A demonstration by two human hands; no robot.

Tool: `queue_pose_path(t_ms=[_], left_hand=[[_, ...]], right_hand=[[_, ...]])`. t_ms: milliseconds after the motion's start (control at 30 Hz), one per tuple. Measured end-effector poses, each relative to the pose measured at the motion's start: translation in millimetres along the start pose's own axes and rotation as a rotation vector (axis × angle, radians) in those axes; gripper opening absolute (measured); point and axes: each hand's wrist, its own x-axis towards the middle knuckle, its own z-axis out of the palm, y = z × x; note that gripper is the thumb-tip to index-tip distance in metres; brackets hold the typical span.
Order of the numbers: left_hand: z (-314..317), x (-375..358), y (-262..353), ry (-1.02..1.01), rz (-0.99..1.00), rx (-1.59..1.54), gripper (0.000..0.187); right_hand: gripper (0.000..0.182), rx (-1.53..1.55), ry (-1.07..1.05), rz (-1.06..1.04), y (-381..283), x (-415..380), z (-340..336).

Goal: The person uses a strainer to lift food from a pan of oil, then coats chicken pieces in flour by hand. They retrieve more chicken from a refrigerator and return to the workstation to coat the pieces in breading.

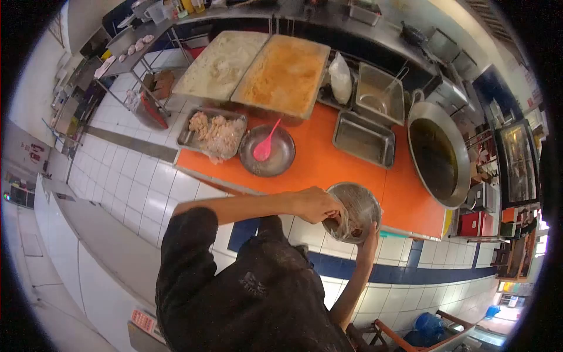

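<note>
A round metal bowl point(369, 198) with clear plastic wrap or a clear bag point(353, 212) in it is held at the front edge of the orange table. Something brown shows beneath the plastic. My left hand point(318, 205) is closed at the bowl's left side, its fingers gathered on the plastic. My right hand point(368, 242) grips the bowl's lower right rim. Beyond my left hand stands another metal bowl point(249, 154) with a pink spoon point(264, 146) resting in it. Beside that, a metal tray point(186, 138) holds pale raw-looking pieces of meat point(216, 134).
On the orange table point(319, 157) are two large tubs, one of white powder point(226, 64) and one of orange powder point(282, 73). A shallow metal pan point(365, 139), a deeper container point(380, 88), a white bag point(340, 79) and a large pan of dark oil point(435, 155) stand rightward.
</note>
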Motion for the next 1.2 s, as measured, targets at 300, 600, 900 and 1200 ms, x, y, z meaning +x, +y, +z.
queue_pose_path(t_ms=[300,600,900,1200], left_hand=[[-211,-39,-100,0.356,-0.1,-0.111,0.021],[-318,-10,-200,0.494,-0.374,0.328,0.036],[-75,69,-118,-0.186,-0.295,-0.992,0.049],[215,106,54,-1.098,-0.519,-1.354,0.051]], right_hand=[[0.061,0.178,-0.131,-0.058,-8,95,173],[0.056,0.368,0.103,-0.149,-13,118,213],[0.064,0.058,0.278,-0.177,-5,-5,77],[0.042,0.05,1.111,0.013,59,-287,-121]])
